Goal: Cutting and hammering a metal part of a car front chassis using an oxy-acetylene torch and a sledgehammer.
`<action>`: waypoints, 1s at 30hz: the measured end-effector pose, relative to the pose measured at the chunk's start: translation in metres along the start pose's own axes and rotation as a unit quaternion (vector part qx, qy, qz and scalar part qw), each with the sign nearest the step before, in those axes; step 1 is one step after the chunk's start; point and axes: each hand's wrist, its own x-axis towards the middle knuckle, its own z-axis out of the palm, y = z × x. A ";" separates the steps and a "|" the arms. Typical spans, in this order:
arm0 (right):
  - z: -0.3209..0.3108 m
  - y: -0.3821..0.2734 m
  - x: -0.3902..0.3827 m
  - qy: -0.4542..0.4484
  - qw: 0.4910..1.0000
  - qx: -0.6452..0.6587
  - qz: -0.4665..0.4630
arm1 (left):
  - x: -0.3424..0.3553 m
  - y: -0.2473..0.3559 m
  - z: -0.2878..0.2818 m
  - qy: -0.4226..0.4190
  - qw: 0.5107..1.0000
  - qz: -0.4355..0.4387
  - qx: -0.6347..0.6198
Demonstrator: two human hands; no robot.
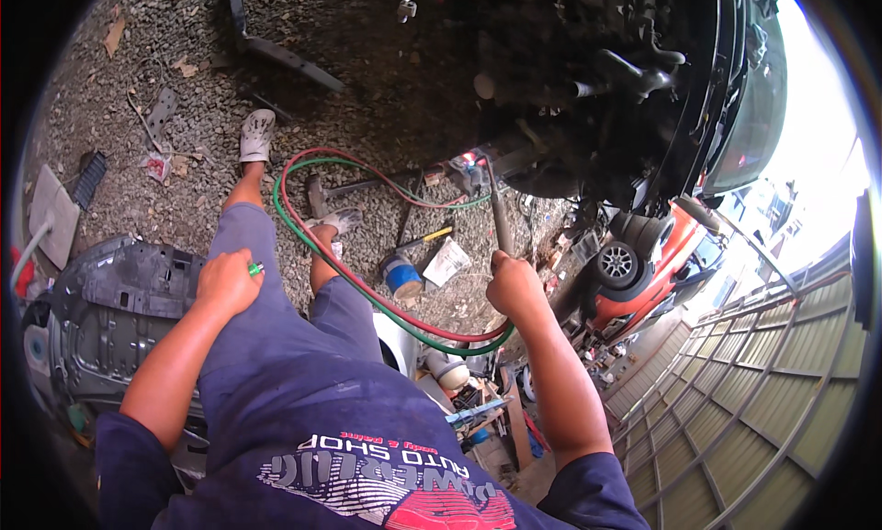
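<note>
My right hand [514, 288] is wrapped round the handle of a cutting torch [501, 219], held upright in the picture. At the torch's far end shows a bright pinkish glow [471, 159]; whether it is flame I cannot tell. A red hose [342, 271] and a green hose [303, 229] leave the torch near my right hand and loop left across the gravel in front of my legs. My left hand [230, 282] is a closed fist over my left thigh. From it pokes the end of a small green lighter [255, 268]; the rest is hidden by the fingers.
A dark vehicle body [634, 135] with exposed underparts looms at the far right. A hammer [318, 197], a blue can [401, 277] and a yellow-handled tool [427, 237] lie on the gravel. A grey car panel [110, 300] stands at left. A red car [643, 273] is behind at right.
</note>
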 end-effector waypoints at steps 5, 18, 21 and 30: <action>0.013 0.015 -0.009 0.024 0.999 0.023 -0.003 | 0.000 0.009 0.011 0.005 1.000 -0.005 0.012; 0.079 0.063 -0.014 0.075 0.984 0.162 -0.011 | -0.003 0.048 0.056 0.002 0.994 -0.017 0.109; 0.103 0.081 -0.018 0.091 0.975 0.205 -0.008 | 0.000 0.060 0.075 -0.005 0.989 -0.020 0.148; 0.151 0.109 -0.024 0.114 0.947 0.298 -0.024 | -0.001 0.088 0.124 -0.024 0.977 -0.047 0.206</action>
